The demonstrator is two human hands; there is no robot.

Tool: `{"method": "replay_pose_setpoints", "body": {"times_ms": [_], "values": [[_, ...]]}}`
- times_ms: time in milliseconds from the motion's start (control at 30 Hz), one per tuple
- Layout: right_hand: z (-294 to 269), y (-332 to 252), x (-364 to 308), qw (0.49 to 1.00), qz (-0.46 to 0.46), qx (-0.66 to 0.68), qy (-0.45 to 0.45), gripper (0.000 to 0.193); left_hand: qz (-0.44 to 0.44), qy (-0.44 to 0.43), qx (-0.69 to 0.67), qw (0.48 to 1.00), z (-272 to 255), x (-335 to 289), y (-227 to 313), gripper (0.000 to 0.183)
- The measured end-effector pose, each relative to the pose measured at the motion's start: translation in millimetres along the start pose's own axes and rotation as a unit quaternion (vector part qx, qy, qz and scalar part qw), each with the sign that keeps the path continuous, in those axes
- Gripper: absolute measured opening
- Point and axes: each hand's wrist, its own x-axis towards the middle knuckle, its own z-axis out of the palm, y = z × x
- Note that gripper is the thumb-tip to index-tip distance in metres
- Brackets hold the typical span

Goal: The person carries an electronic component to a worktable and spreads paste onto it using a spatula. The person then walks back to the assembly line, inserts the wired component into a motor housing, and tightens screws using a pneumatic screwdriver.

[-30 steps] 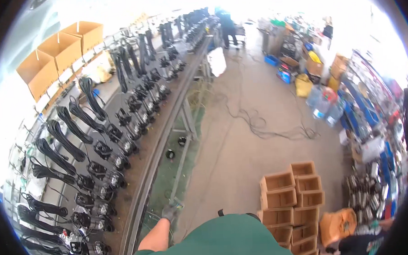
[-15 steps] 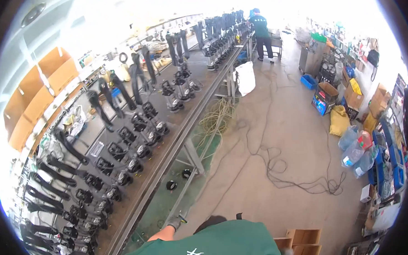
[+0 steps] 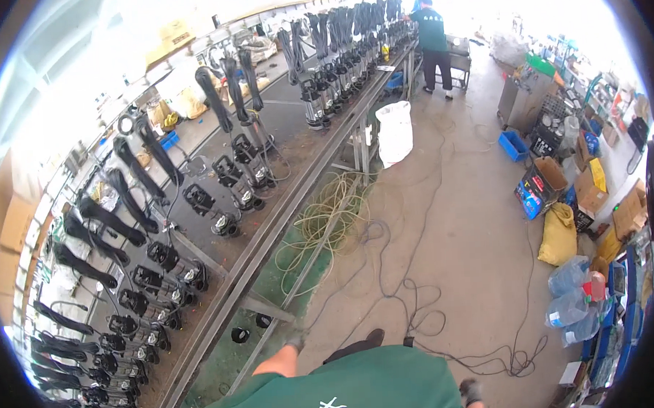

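Observation:
My left hand [image 3: 296,342], in a grey glove, hangs low beside the bench's near side; it is small and blurred, and its fingers cannot be made out. At the lower right, my right hand [image 3: 470,391], also in a dark glove, hangs by my side over the floor, with its fingers unclear. Neither hand touches the pumps. Steel-bodied submersible pumps [image 3: 231,183] with black tops stand in rows along the long dark bench [image 3: 192,294] on my left. Coiled black cables [image 3: 125,169] lie or stand up behind them.
Under the bench lie a coil of pale hose [image 3: 327,211] and black round parts [image 3: 240,335]. Dark cables [image 3: 418,295] snake over the floor. A white sack [image 3: 395,134] and a co-worker [image 3: 433,42] are farther along. Boxes, a yellow sack [image 3: 558,234] and plastic bottles [image 3: 568,303] line the right.
My view has moved forward along the bench and turned. A small yellowish item by my left hand no longer shows. My right hand is now clearer; the brown boxes at lower right have left view.

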Motion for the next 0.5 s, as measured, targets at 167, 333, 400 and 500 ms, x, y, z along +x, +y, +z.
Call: {"method": "replay_pose_setpoints", "body": {"times_ms": [167, 333, 400, 500], "values": [[13.3, -98.2, 5.5, 0.993, 0.097, -0.046, -0.041, 0.017, -0.009, -0.084, -0.156, 0.984, 150.2, 23.9, 327.3, 0.024], [-37.8, -186.9, 80.4, 0.991, 0.129, 0.044, -0.016, 0.023, 0.066, -0.169, -0.101, 0.978, 266.7, 103.9, 484.2, 0.023], [-67.0, -221.6, 123.3, 0.988, 0.140, 0.070, -0.001, 0.025, 0.090, -0.160, -0.075, 0.980, 298.0, 147.6, 504.5, 0.025], [-128.7, -293.2, 217.3, 0.987, 0.140, 0.074, -0.013, 0.029, 0.103, -0.085, 0.119, 0.984, 299.1, 222.4, 457.4, 0.020]]}}
